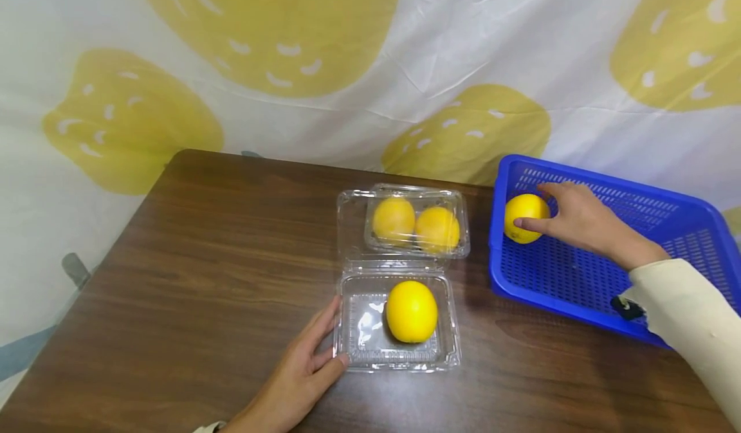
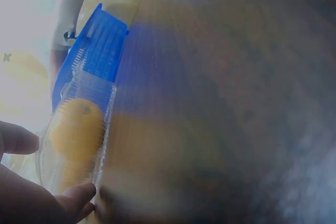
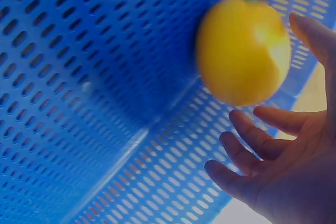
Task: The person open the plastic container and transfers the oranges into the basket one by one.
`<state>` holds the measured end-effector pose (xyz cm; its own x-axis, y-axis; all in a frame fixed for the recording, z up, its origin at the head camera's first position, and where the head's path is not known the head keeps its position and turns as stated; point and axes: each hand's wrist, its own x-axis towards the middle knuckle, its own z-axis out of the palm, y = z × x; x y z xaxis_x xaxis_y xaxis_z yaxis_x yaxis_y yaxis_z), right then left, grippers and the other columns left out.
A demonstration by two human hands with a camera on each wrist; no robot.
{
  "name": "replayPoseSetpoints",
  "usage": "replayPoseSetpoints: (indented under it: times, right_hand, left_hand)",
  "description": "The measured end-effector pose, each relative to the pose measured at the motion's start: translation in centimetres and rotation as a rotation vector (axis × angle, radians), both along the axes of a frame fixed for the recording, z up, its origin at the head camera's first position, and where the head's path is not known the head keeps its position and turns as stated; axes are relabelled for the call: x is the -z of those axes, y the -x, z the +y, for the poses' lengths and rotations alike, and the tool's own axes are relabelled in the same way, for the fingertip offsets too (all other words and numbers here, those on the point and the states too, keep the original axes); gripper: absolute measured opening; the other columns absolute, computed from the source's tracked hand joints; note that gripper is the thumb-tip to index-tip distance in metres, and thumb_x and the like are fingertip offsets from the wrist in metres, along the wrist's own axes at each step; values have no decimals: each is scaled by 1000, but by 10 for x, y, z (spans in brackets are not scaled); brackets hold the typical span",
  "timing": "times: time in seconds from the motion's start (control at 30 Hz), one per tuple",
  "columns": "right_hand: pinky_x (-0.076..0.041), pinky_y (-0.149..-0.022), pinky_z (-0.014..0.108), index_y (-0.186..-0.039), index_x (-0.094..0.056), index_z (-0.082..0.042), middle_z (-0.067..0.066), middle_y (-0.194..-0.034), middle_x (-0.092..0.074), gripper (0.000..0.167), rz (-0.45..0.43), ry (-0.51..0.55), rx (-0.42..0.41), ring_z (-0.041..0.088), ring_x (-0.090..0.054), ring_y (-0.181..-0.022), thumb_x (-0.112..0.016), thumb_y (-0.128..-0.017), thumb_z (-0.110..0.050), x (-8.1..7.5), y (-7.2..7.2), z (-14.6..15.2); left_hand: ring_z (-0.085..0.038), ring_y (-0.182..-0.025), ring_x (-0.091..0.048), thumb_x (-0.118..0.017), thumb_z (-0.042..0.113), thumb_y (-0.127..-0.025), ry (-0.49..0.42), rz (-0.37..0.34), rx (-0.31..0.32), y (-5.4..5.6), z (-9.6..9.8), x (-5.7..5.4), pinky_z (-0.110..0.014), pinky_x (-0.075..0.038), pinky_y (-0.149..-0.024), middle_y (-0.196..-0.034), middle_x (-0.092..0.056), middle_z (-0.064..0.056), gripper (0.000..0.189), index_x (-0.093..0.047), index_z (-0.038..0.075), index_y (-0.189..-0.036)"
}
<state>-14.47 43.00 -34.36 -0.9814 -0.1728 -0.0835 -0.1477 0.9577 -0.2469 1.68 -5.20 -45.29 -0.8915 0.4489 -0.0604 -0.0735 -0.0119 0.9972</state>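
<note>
A clear plastic clamshell box lies with its lid folded back on the table. One orange sits in the right part of its base. My left hand holds the box's left edge, thumb at the near corner and a finger along the side; the left wrist view shows finger and thumb at the box rim. Over the blue basket, my right hand reaches to another orange in the left end. Its fingers are spread about that orange, with a gap visible in the right wrist view.
Behind the open base, a second clear clamshell holds two oranges, with the open lid close against it. A fruit-printed cloth hangs behind the brown wooden table. The basket's high slotted walls surround the right hand's orange.
</note>
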Motion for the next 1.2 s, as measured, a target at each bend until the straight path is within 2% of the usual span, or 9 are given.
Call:
replayPoseSetpoints:
  times: [0.07,0.17,0.37,0.53,0.7,0.97,1.2]
  right_hand:
    - [-44,-112,77,-149,-52,20,44,-147,-56,93,-22,12,13,61,-51,-137,-79,-99,-54,-6,-1,-3]
    - [-40,-116,79,-151,-51,19,44,-153,-51,92,-32,28,28,62,-44,-144,-75,-102,-55,-14,-4,-6]
    - [-38,-117,78,-149,-55,16,42,-150,-55,79,3,57,40,61,-45,-144,-70,-107,-50,-26,-11,-14]
    - [-35,-119,75,-151,-55,13,39,-151,-55,81,13,90,71,59,-43,-145,-67,-108,-54,-39,-18,-26]
    - [-35,-120,73,-151,-57,10,35,-152,-58,77,31,132,68,56,-43,-147,-68,-108,-53,-47,-28,-42]
    - [-35,-122,71,-150,-61,3,28,-153,-59,67,74,185,32,51,-43,-151,-71,-107,-46,-55,-48,-66]
    - [-39,-121,69,-148,-65,-3,22,-151,-63,58,120,237,26,46,-48,-149,-75,-105,-42,-55,-69,-86]
  left_hand:
    - [-45,-164,-26,-68,-1,-103,3,-5,-11,0,0,0,-36,-47,-121,-183,-17,-16,85,-24,6,-175]
    - [-44,-164,-27,-69,-1,-103,10,-10,-21,-1,0,0,-37,-47,-121,-182,-19,-15,85,-25,7,-175]
    - [-44,-163,-28,-69,-1,-103,28,-8,-19,0,-1,-1,-40,-46,-122,-182,-19,-15,85,-26,9,-175]
    - [-45,-163,-27,-69,0,-104,33,-1,-16,-1,-3,-1,-40,-46,-122,-182,-19,-15,84,-25,9,-175]
    - [-45,-163,-27,-69,-1,-104,26,2,-15,-1,-5,-1,-38,-47,-121,-182,-19,-16,85,-25,8,-175]
    - [-44,-164,-28,-69,-2,-103,16,-12,-22,0,-6,-1,-35,-48,-119,-182,-19,-17,85,-25,7,-175]
    - [-42,-164,-27,-69,-3,-104,11,-25,-26,-1,-7,-3,-34,-48,-119,-182,-19,-17,84,-26,8,-175]
